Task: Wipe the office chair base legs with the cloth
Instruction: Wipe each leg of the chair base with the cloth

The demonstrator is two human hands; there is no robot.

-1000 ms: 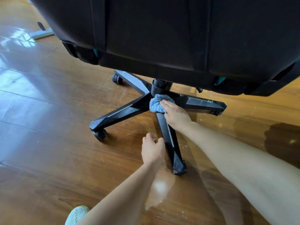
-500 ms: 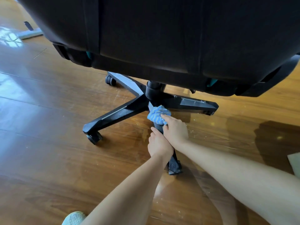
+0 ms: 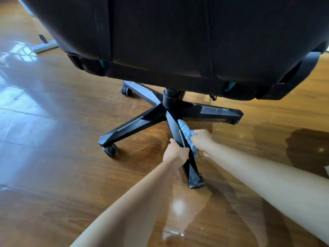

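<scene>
A black office chair fills the top of the view, and its star-shaped base [image 3: 142, 120] stands on the wood floor. The near leg [image 3: 193, 172] points toward me. A blue striped cloth [image 3: 186, 131] is pressed against that leg's right side by my right hand [image 3: 203, 139], which is closed on the cloth. From the left, my left hand [image 3: 175, 152] grips the same leg just below the cloth. The leg's caster is hidden under its tip.
Glossy wood floor [image 3: 62, 166] surrounds the base. A caster [image 3: 110, 150] sits under the left leg and another [image 3: 126, 90] under the far-left leg. The low chair seat [image 3: 178, 41] overhangs the hub. A grey metal foot [image 3: 45, 47] lies far left.
My right hand has slid the cloth from the hub down the near leg. My left hand rose from the floor and took hold of that leg.
</scene>
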